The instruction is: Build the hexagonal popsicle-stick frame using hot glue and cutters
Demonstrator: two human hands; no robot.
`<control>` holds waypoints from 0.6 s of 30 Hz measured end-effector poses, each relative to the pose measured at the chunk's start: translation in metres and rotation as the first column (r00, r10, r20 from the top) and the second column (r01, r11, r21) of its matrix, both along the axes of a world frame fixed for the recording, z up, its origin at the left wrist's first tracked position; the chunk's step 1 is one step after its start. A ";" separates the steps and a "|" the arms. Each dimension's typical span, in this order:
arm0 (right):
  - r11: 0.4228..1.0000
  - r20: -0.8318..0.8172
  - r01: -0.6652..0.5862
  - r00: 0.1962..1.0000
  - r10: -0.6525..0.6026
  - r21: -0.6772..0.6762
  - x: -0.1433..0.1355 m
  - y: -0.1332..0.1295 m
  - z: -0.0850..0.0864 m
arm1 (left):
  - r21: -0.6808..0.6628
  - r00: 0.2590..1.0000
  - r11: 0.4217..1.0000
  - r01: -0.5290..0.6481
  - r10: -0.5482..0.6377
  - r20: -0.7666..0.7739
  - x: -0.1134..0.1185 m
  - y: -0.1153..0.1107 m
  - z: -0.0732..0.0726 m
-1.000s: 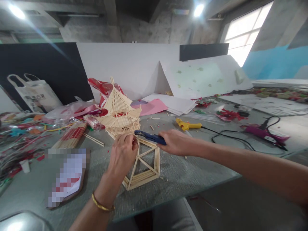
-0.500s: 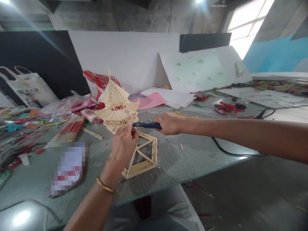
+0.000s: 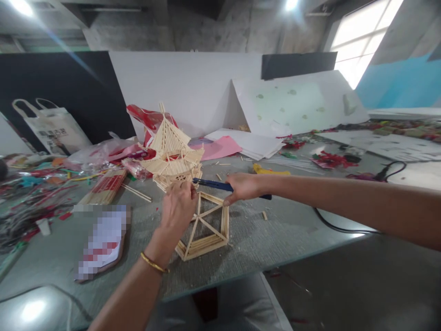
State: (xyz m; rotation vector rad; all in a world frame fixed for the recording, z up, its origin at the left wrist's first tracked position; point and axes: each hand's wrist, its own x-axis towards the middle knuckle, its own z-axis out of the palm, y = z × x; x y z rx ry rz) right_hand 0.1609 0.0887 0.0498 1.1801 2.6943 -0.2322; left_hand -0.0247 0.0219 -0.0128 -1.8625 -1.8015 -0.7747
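Note:
My right hand (image 3: 245, 187) grips a pair of dark blue-handled pliers (image 3: 215, 184), their narrow metal end pointing left. That end reaches the fingertips of my left hand (image 3: 179, 202), whose fingers are closed together; what they pinch is hidden. Under and beside the left hand lies a six-sided frame of wooden sticks (image 3: 206, 246) with spokes meeting in the middle. Part of its left side is covered by the hand. Just behind stands a pagoda model of wooden sticks (image 3: 170, 140) with a pointed roof.
Left of the hands are a bundle of sticks (image 3: 105, 186), two loose sticks (image 3: 137, 192) and a blurred-out flat object (image 3: 103, 243). A yellow object (image 3: 272, 170) lies behind my right wrist. Pink paper (image 3: 222, 148) is farther back. A black cable (image 3: 339, 226) runs along the right edge.
The pliers have swung so their handles slope down to the right, and my right hand has spread along them, thumb lower. My left hand keeps its place over the frame. The view has shifted slightly.

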 end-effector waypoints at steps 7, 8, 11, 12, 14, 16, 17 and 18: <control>0.995 -0.031 0.051 0.998 -0.054 -0.089 0.002 0.009 -0.004 | -0.096 1.000 0.995 -0.018 0.020 0.019 0.002 0.007 0.001; 0.993 -0.030 0.064 0.997 -0.067 -0.102 0.001 0.009 -0.005 | -0.106 1.000 0.994 -0.018 0.020 0.016 0.002 0.009 0.000; 0.970 -0.058 0.102 0.991 -0.118 -0.222 0.000 0.009 -0.004 | -0.108 1.000 0.994 -0.027 0.025 -0.012 0.001 0.013 0.002; 0.960 -0.071 0.113 0.988 -0.135 -0.257 0.000 0.009 -0.003 | -0.103 0.999 0.994 -0.025 0.023 -0.027 0.001 0.013 0.004; 0.952 -0.091 0.129 0.983 -0.159 -0.277 0.000 0.010 -0.001 | -0.097 0.998 0.995 -0.011 0.005 -0.057 0.002 0.015 0.008; 0.953 -0.091 0.138 0.982 -0.168 -0.270 0.001 0.011 0.001 | -0.102 0.997 0.995 0.005 -0.013 -0.076 0.003 0.016 0.011; 0.954 -0.090 0.140 0.981 -0.169 -0.265 0.001 0.011 0.001 | -0.106 0.997 0.994 0.008 -0.016 -0.078 0.003 0.017 0.012; 0.954 -0.088 0.143 0.981 -0.171 -0.264 0.002 0.011 0.001 | -0.109 0.997 0.994 0.009 -0.017 -0.077 0.003 0.018 0.012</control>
